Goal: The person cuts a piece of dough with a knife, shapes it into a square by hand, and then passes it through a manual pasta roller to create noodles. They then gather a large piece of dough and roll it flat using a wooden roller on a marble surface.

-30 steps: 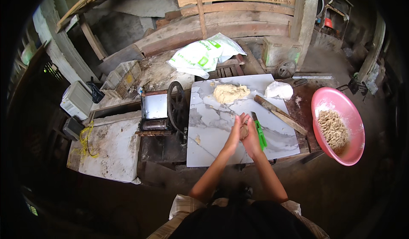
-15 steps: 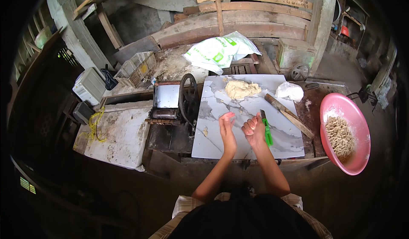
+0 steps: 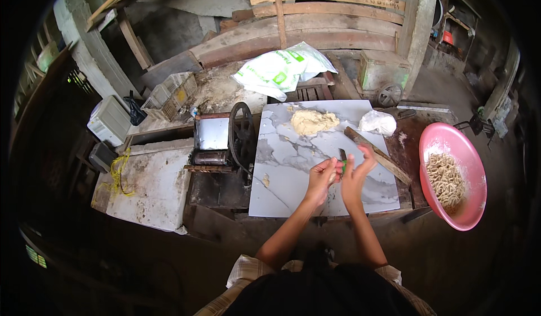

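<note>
The dough sits near the far edge of the slab in front of you, a pale yellow mound with a rough, lumpy surface and ragged sides. Your left hand is above the near part of the slab, its fingers curled inward; a pale bit seems to show at their tips, but you cannot tell from here whether they grip it. Your right hand is just beside it, fingers spread and open, with nothing visible in them. Parts of a green-handled knife show between and behind your hands.

The slab is white with grey marbling, with a few crumbs and a small smear of dough toward its left side. A wooden stick lies slantwise across its right side, near a white bundle at the far right corner. Under the slab you have a dark, worn bench dusted with white to the right. The pink basin there contains a heap of beige strands. On your left stands a roller machine with a dark spoked wheel. Beyond the slab lie a white-and-green bag and weathered planks, in a dim, cluttered room with a concrete post
</note>
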Demonstrator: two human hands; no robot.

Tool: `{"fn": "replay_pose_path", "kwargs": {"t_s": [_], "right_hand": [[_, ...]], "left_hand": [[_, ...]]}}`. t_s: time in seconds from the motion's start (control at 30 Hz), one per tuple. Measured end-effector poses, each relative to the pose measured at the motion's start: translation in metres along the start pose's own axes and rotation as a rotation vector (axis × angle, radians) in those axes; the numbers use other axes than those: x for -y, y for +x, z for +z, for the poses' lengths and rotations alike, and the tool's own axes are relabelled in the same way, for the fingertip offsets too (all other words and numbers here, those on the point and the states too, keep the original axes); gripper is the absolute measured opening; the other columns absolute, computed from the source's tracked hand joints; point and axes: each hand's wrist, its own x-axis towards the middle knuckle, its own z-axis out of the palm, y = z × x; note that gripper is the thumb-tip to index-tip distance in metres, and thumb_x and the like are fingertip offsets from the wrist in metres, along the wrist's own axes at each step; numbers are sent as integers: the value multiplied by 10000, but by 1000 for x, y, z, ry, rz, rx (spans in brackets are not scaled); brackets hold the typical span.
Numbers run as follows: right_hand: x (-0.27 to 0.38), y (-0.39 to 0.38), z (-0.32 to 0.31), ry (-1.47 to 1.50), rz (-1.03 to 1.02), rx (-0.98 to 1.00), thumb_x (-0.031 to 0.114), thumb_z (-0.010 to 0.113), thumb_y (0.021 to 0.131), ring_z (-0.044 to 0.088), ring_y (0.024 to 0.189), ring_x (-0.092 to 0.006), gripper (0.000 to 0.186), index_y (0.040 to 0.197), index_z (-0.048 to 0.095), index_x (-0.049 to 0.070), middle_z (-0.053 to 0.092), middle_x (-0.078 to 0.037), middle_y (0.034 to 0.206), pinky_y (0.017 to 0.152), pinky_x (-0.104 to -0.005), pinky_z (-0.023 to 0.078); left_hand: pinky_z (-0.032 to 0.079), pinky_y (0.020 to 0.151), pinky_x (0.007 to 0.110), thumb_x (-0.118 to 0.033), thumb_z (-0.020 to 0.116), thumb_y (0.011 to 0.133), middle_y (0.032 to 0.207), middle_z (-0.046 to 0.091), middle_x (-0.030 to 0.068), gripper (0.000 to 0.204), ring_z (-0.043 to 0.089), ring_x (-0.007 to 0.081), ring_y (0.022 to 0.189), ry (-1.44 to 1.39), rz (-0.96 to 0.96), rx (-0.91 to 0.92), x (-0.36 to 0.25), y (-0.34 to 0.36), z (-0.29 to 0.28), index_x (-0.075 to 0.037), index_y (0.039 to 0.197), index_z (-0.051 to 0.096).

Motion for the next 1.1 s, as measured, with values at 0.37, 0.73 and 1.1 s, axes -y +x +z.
{"fn": "replay_pose_path", "kwargs": {"t_s": [0.37,0.73,1.1], "right_hand": [[-27,-13,2,757,701,210,296,444,975,496,1047,-168,288,1090,506,40,505,-78,1127,921,-316,384],[-49,-26,52,1533,1409,243,392,415,971,482,566,-152,381,720,504,119,508,-41,632,511,-267,417],[-1,-19,62,916,765,420,89,373,954,512,976,-179,375,1328,368,71,606,-85,999,883,-283,394]], "left_hand": [[383,691,289,-539,256,963,835,563,102,563,508,173,756,-249,-5,231,8,31,-42,-64,854,537],[67,1129,369,-482,256,977,1436,318,161,576,208,247,1375,123,742,-142,-29,3,-36,-29,1320,350],[380,976,285,-301,450,971,1291,477,79,432,465,154,1174,-59,113,-92,3,9,-28,-71,1330,386]]}}
